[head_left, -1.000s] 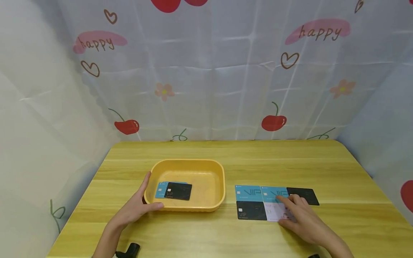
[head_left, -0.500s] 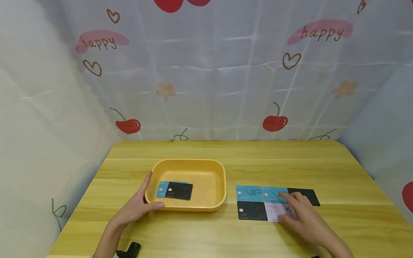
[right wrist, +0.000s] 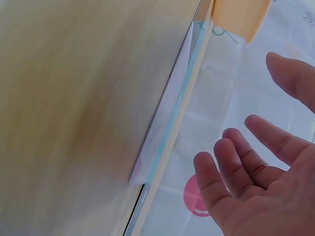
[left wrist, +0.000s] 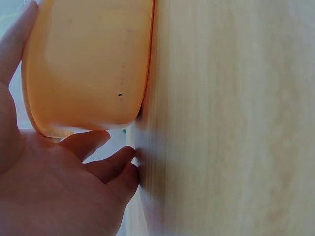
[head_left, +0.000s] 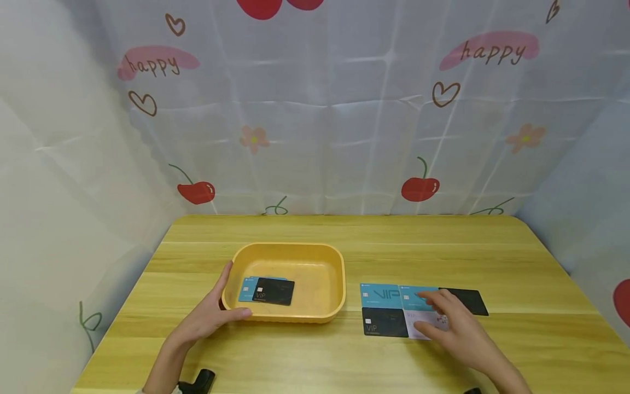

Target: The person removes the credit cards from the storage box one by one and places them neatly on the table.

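A yellow plastic basin stands left of centre on the table, with blue and black cards lying overlapped inside. My left hand holds its front left corner, thumb along the front rim and fingers by the left wall. In the left wrist view, the basin's wall meets that hand. To the right, cards lie edge to edge in two rows: a blue card, another blue card, a black card, and below them a black VIP card and a pale pink card. My right hand hovers over the pale card, fingers apart, holding nothing.
A white curtain printed with cherries and hearts rises behind the wooden table, and white sheets flank both sides. A black device part shows at the left wrist. Bare wood lies between basin and cards.
My right hand has shifted slightly left and appears lifted off the pale card, uncovering more of the black card at the back right. The left hand keeps its place at the basin.
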`<state>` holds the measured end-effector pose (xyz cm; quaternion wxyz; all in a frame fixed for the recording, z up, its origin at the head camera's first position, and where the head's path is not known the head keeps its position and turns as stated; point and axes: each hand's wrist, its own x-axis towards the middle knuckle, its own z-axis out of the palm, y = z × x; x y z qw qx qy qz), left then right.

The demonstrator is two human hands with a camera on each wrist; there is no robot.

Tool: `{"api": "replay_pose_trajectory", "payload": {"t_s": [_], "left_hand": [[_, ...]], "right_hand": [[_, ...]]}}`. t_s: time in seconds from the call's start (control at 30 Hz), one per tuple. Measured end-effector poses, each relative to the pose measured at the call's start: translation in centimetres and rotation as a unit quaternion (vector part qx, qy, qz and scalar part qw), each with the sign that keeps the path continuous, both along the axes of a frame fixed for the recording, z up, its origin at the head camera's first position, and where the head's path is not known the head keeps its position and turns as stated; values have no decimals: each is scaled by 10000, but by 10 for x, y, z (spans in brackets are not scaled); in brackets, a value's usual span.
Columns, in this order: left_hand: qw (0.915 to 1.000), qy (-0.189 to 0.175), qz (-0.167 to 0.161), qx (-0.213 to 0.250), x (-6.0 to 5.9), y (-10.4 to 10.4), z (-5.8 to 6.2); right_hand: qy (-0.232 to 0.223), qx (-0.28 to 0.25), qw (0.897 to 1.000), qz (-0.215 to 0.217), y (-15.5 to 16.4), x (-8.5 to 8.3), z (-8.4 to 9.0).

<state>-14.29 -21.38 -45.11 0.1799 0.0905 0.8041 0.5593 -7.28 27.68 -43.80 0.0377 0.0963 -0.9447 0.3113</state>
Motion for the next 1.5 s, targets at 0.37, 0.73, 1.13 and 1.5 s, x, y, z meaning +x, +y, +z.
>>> {"api": "replay_pose_trajectory", "payload": {"t_s": [0.37,0.73,1.13,1.5], "left_hand": [[10000,27,-21,-56,-1,-1,-1],[10000,-18,18,-8,-2,-1,-4],[10000,-4,-4,-74,-1,-1,-4],[9999,76,-2,-102,-1,-1,-1]], "right_hand": [[110,-240,9995,189,-10,-3,3],[59,-563,9975,428,-25,-4,6],[168,-763,9945,694,-51,-13,13],[504,-791,9916,887,-63,-13,12]]}}
